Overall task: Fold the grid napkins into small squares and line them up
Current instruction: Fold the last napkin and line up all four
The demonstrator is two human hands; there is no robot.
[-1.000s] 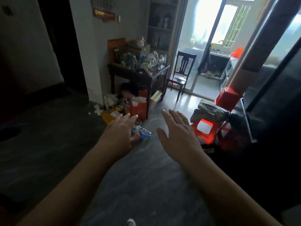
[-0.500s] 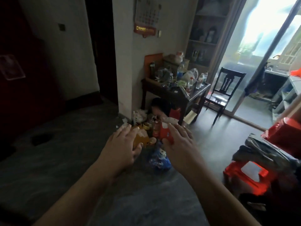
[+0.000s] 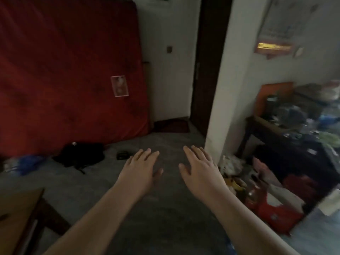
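No grid napkin shows in this view. My left hand [image 3: 139, 168] is stretched out in front of me over the dark floor, palm down, fingers straight and a little spread, holding nothing. My right hand [image 3: 200, 168] is held out beside it in the same way, also empty. A hand's width of floor shows between them. The picture is blurred by motion.
A red mattress [image 3: 70, 70] leans on the left wall, a black bag [image 3: 81, 157] at its foot. A wooden table corner [image 3: 16, 218] is at lower left. A dark doorway [image 3: 207, 61] stands ahead. A cluttered dark table [image 3: 294, 129] and floor clutter with a red box [image 3: 277, 216] fill the right.
The view has swung to the left: the balcony door, chair and red stools have left the frame, and the red mattress has come in. Both hands stay outstretched and empty.
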